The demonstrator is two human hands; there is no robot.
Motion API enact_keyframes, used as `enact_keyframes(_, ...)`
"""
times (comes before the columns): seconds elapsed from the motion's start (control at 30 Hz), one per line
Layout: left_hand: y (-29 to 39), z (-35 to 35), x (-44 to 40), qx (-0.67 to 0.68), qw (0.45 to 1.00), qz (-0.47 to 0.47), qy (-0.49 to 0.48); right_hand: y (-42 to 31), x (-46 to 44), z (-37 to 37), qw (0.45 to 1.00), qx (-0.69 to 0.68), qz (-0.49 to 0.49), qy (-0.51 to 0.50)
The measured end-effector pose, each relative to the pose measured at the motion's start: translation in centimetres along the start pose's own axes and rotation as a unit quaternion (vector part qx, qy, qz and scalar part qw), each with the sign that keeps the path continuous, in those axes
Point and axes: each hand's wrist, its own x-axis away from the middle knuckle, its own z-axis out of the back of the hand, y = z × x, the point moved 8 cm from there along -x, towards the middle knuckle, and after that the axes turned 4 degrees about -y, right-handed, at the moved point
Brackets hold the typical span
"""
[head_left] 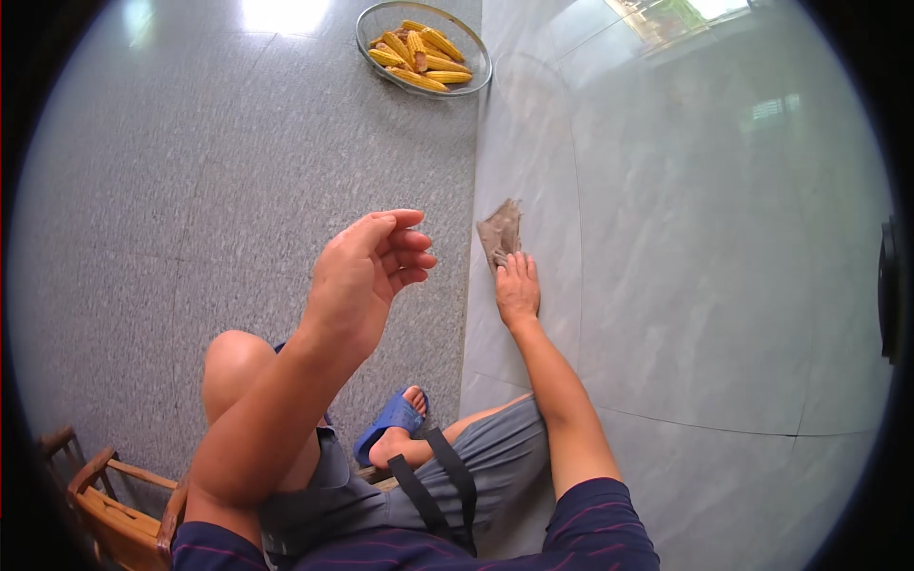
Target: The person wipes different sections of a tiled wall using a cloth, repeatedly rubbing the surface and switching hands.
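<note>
My left hand [367, 257] is raised in front of me over the speckled floor, its fingers half bent with small gaps between them and nothing in them. To its right, my right hand [517, 285] presses a grey-brown rag [500, 230] against the smooth grey tiled surface [666, 285]. The fingers lie side by side on the lower end of the rag, which is bunched at the fingertips. Its upper part spreads out beyond them, with a frayed edge. The thumb and the underside of that hand are hidden.
A clear glass-like bowl [369, 59] of yellow corn cobs [419, 55] stands at the top, beside the tile edge. A wooden chair [124, 514] is at the lower left. A blue slipper [393, 419] is on my foot. A dark object [889, 290] shows at the right edge.
</note>
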Motion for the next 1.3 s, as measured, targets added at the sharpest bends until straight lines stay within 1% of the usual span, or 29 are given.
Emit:
enact_keyframes(0.07,-0.1,-0.1,0.0,-0.004,1.0,-0.002,0.002,-0.6,0.5,-1.1,0.999,0.014,0.021,-0.044)
enact_keyframes(0.1,-0.2,-0.1,-0.2,-0.003,1.0,-0.002,0.002,-0.9,0.8,-1.2,0.999,0.015,0.021,-0.041)
enact_keyframes(0.13,-0.3,-0.1,-0.3,-0.002,1.0,-0.001,0.001,-2.3,1.7,-3.0,0.985,-0.004,0.074,-0.157)
enact_keyframes(0.17,-0.3,-0.2,-0.3,-0.004,1.0,-0.003,-0.002,-3.6,3.0,-4.5,0.954,-0.021,0.126,-0.271)
enact_keyframes(0.2,-0.5,-0.1,-0.4,-0.001,1.0,0.0,0.0,-4.1,3.6,-4.4,0.955,-0.022,0.124,-0.267)
enact_keyframes(0.23,-0.6,-0.1,-0.5,0.003,1.0,0.002,0.003,-5.0,5.0,-5.4,0.921,-0.07,0.136,-0.358)
enact_keyframes(0.27,-0.6,-0.1,-0.5,0.002,1.0,0.001,0.003,-5.7,6.3,-6.4,0.875,-0.116,0.147,-0.446)
enact_keyframes(0.3,-0.6,-0.1,-0.6,0.007,1.0,-0.004,0.0,-5.6,6.1,-6.6,0.875,-0.117,0.149,-0.446)
enact_keyframes(0.37,-0.6,-0.1,-0.4,0.012,1.0,-0.008,-0.003,-4.7,4.6,-5.1,0.908,-0.051,0.159,-0.384)
enact_keyframes(0.43,0.0,0.1,-0.1,0.016,1.0,-0.02,-0.002,-1.5,2.2,-1.5,0.933,-0.037,0.062,-0.353)
enact_keyframes(0.5,0.4,0.3,0.2,0.021,0.999,-0.026,0.001,2.1,-0.4,1.8,0.982,-0.007,-0.041,-0.186)
enact_keyframes(0.53,0.4,0.3,0.3,0.022,0.999,-0.032,0.006,3.9,-1.0,4.0,0.995,-0.03,-0.077,-0.055)
enact_keyframes(0.57,0.4,0.3,0.4,0.022,0.999,-0.033,0.006,5.4,-1.1,6.6,0.993,-0.053,-0.099,0.033)
enact_keyframes(0.6,0.4,0.4,0.6,0.022,0.999,-0.036,0.007,5.7,-1.4,7.7,0.993,-0.054,-0.098,0.034)
enact_keyframes(0.67,0.3,0.7,0.8,0.021,0.999,-0.037,0.011,6.5,-1.1,11.5,0.975,0.035,-0.15,0.16)
enact_keyframes(0.7,0.2,0.7,0.8,0.019,0.999,-0.04,0.004,6.3,-0.7,11.2,0.976,0.034,-0.15,0.156)
enact_keyframes(0.77,-0.2,0.7,0.8,0.013,0.999,-0.039,-0.002,4.9,-0.4,8.1,0.989,0.093,-0.105,0.048)
enact_keyframes(0.8,-0.1,0.9,0.9,0.013,0.999,-0.038,0.006,4.2,0.3,7.4,0.989,0.093,-0.107,0.048)
enact_keyframes(0.83,-0.1,1.1,0.9,0.012,0.999,-0.038,0.014,2.5,1.0,4.3,0.993,0.091,-0.047,-0.064)
enact_keyframes(0.87,-0.2,1.3,0.6,0.009,0.999,-0.039,0.011,0.9,1.8,2.4,0.981,0.086,0.014,-0.174)
enact_keyframes(0.93,-0.3,1.5,0.5,0.008,0.999,-0.04,0.013,-0.8,3.8,1.3,0.939,0.002,0.085,-0.333)
enact_keyframes(1.0,-0.3,1.4,0.0,0.005,0.999,-0.042,0.015,-0.3,3.3,2.8,0.945,0.016,0.082,-0.315)
enact_keyframes(1.07,-0.2,1.3,0.1,0.005,0.999,-0.04,0.015,3.0,1.8,5.5,0.958,-0.007,-0.021,-0.287)
enact_keyframes(1.13,-0.2,1.2,0.0,0.003,0.999,-0.043,0.012,6.5,0.6,9.4,0.988,-0.018,-0.1,-0.114)
enact_keyframes(1.17,-0.4,1.2,0.1,0.005,0.999,-0.04,0.015,8.0,0.7,12.4,0.993,-0.009,-0.121,0.008)
enact_keyframes(1.2,-0.5,0.9,0.2,0.002,0.999,-0.037,0.011,9.0,1.4,15.3,0.982,-0.001,-0.14,0.131)
enact_keyframes(1.23,-0.6,0.8,0.1,-0.003,0.999,-0.034,0.008,9.1,1.2,16.0,0.982,-0.006,-0.139,0.126)
enact_keyframes(1.3,-0.7,0.8,0.3,-0.007,0.999,-0.03,0.008,9.3,2.1,18.2,0.967,0.064,-0.177,0.17)
